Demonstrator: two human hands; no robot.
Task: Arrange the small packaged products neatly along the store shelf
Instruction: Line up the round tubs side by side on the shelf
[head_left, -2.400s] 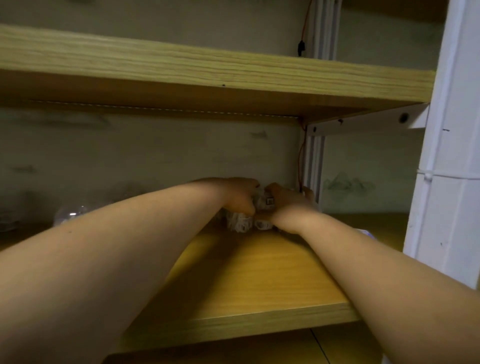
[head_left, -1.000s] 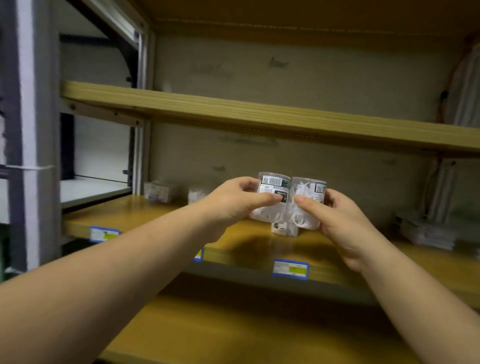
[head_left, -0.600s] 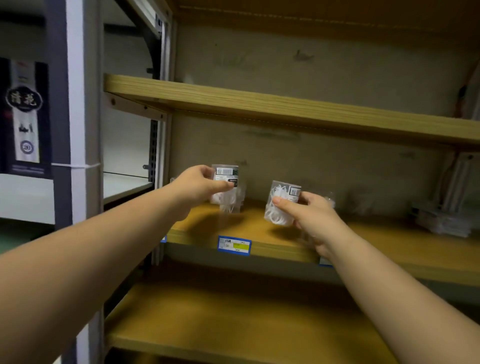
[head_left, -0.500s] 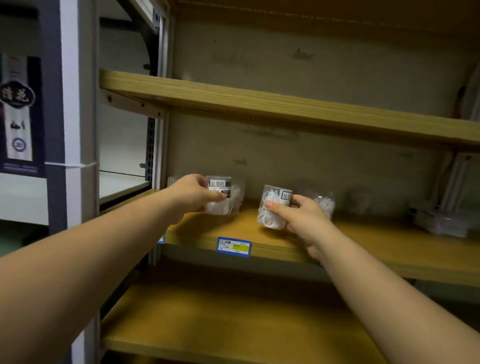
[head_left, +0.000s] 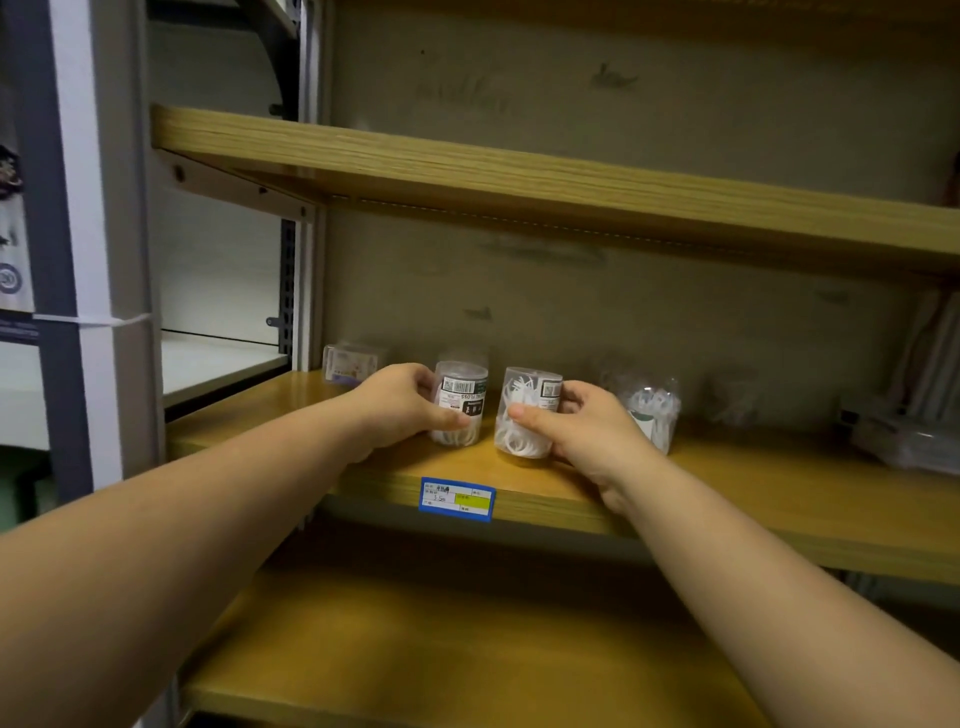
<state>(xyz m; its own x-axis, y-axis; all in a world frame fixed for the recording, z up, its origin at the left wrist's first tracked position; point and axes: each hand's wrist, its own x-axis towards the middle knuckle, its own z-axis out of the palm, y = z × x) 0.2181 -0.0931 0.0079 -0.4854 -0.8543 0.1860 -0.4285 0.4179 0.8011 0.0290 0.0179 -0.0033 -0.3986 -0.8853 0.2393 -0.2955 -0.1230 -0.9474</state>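
Left hand (head_left: 400, 402) and right hand (head_left: 582, 423) each around a floss tub (head_left: 460, 402), shelf-set.

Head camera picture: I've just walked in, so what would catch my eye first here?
Two bare arms reach in to the middle shelf: the left hand and the right hand each grip a clear tub of white floss picks, the left tub and the right tub standing side by side. Below them, a blue and yellow price tag marks the shelf's front edge.

Both bare arms are extended forward; the left hand (head_left: 400, 402) and right hand (head_left: 582, 428) are curled, thumbs foremost.
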